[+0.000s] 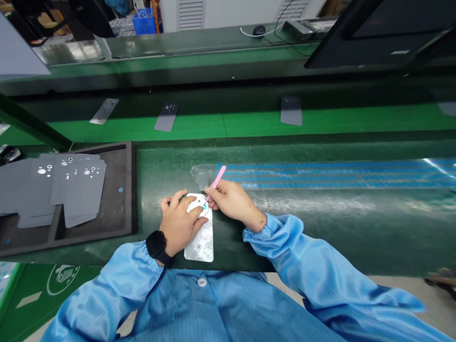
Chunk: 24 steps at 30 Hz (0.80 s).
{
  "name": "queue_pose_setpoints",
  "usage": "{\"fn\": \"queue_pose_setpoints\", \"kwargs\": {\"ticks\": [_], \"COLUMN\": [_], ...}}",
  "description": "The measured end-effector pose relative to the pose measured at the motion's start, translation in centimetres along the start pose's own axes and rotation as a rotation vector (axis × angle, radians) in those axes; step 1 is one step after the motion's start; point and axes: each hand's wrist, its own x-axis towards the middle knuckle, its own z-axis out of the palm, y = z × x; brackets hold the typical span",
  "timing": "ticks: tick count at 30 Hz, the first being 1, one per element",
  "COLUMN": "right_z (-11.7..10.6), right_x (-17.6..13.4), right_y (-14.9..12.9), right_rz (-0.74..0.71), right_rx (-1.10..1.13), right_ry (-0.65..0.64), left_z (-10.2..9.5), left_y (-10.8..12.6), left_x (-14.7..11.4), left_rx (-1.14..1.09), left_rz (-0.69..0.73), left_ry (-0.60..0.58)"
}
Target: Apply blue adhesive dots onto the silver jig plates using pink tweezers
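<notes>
A silvery phone back panel (200, 244) lies on the green bench right in front of me, its end with the camera holes pointing away. My left hand (181, 216) rests on that upper end with the fingers spread, pressing the panel near the holes. Pinched in my right hand (230, 199) is a pair of pink tweezers (218, 176), tilted, tips down at the camera area. A small blue piece shows at the tips; whether they grip it is too small to tell. Just beyond lies a clear strip (302, 175) with rows of blue dots.
On the left, a dark tray (132, 190) holds several overlapping grey panels (83, 194). Behind the bench runs a bright green belt (228, 124) carrying spaced-out panels (166, 118). A dark monitor-like screen (392, 33) juts in at upper right. A green post stands at left.
</notes>
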Motion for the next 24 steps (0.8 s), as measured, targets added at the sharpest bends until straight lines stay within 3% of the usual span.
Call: {"fn": "queue_pose_setpoints", "kwargs": {"ticks": [14,16,18,20,22,24], "right_z": [0.1,-0.2,-0.7,-1.1,-1.1,-0.7], "right_x": [0.4,-0.1,-1.1,-2.3,-3.5,-4.3], "right_y": [1.1,1.1,1.3,1.6,2.1,2.7], "right_rz": [-0.077,-0.123,-0.25,-0.47,-0.669,-0.718], "right_rx": [-0.02,-0.086,-0.195,-0.306,-0.42,-0.596], "right_ry": [-0.016,0.03,0.149,0.244,0.204,0.077], "left_z": [-0.2,-0.2,-0.1,-0.1,0.1,0.3], "left_y": [0.1,0.2,0.2,0.3,0.2,0.1], "left_x": [0.3,0.3,0.3,0.3,0.2,0.2], "left_rx": [-0.012,-0.012,-0.011,-0.012,-0.02,-0.029], "left_rz": [-0.018,-0.028,-0.035,-0.036,-0.041,-0.044], "left_ry": [-0.047,-0.049,-0.051,-0.051,-0.043,-0.025]}}
